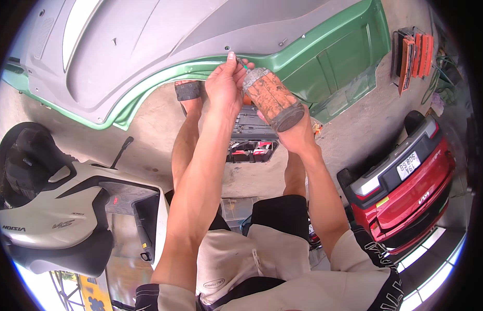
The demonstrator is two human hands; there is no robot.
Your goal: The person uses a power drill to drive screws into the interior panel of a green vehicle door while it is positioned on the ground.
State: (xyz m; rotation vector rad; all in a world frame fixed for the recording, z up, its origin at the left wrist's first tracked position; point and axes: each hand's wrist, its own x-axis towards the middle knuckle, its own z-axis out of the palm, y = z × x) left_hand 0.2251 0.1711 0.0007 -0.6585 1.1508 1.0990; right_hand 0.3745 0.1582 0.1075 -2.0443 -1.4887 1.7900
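Note:
My right hand (297,136) is wrapped round the grip of a worn orange and grey power drill (272,96), whose body hides several of its fingers. The drill tilts up and left, its thin bit pointing at my left hand (226,85). Thumb and fingertips of that hand are pinched together just ahead of the bit; what lies between them is too small to make out. Behind both hands stands a large vehicle body panel (200,36), grey on its inner face with a green edge. A small hole shows in it just above my left thumb.
Between my legs on the floor lies an open dark toolbox (252,147) with several items inside. A pale scooter (60,202) stands at left, a red car bumper or tailgate (407,181) at right. Orange-edged slabs (415,54) and a green hose (433,78) are at far right.

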